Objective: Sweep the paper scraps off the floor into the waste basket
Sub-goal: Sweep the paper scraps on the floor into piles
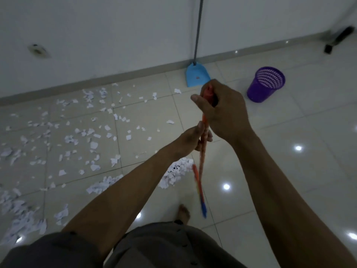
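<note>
The right hand (222,107) grips the top end of an orange broom (201,161), fingers curled round the handle and thumb sticking out to the left. The left hand (190,140) holds the same handle just below it, fingers wrapped round. The broom's lower part, blurred, red and blue, hangs over the tiled floor (309,113) close to a bare foot (184,212) at the near edge.

White paper scraps (94,145) lie scattered across the left half of the floor, from the wall (116,35) edge down to the near left corner. A denser pile (177,171) sits just left of the broom, partly hidden by the left forearm.

The purple mesh waste basket (266,84) stands upright near the far edge, right of the hands and well apart from the scraps. A blue dustpan (197,76) with a long grey handle leans against the wall, between the scraps and the basket.
</note>
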